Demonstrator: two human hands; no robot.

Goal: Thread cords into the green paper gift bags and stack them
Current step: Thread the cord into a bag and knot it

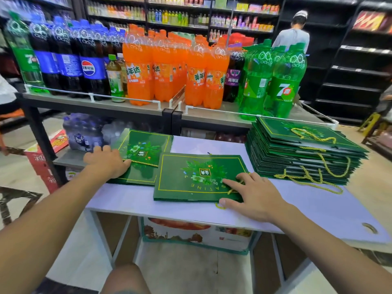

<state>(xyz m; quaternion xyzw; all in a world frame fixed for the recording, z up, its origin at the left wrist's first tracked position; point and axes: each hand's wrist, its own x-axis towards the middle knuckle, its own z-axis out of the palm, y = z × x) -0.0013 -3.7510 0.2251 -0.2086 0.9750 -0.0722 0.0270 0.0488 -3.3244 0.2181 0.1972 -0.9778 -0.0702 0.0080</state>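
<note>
Two flat green paper bags lie on the pale, smooth table. The near bag is glossy, printed with leaves and a thin yellow border, and overlaps the corner of the left bag. The right hand presses on the near bag's right end with straight, spread fingers, a twisted gold cord showing beneath them. The left hand lies palm-down on the left bag's edge; another cord runs out from under its thumb — whether it is pinched, I cannot tell. At the right stands a tall stack of bags, ropy cord loops dangling over its layered edges.
</note>
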